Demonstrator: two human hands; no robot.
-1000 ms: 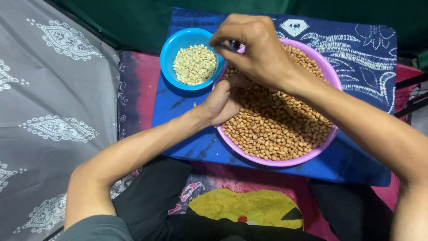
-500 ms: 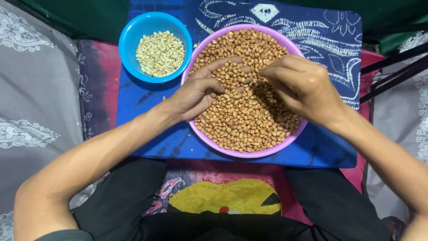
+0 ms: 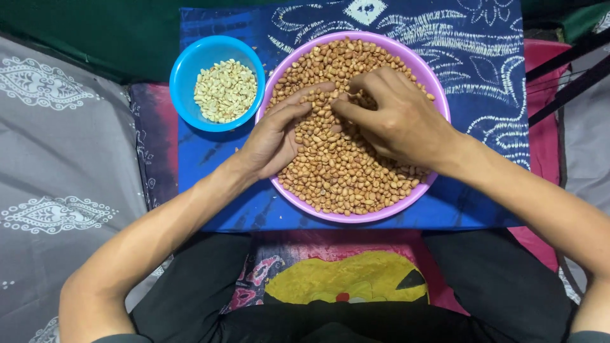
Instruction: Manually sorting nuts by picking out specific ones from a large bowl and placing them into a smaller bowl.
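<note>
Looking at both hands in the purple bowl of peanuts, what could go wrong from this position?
The purple bowl is heaped with brown peanuts, and the left hand and right hand press into the pile, so some may spill over the rim. The bowl sits on a cloth-covered board over the lap, which might tip if a knee shifts. The small blue bowl of pale peanuts stands close, so skinned and unskinned nuts might mix.

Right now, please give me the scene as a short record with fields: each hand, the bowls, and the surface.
left hand: open, lying on the red-skinned peanuts
right hand: fingertips pinched in the same peanuts
purple bowl: large, nearly full
blue bowl: smaller, left of the purple one, holds pale skinless peanuts
surface: blue patterned cloth
</note>
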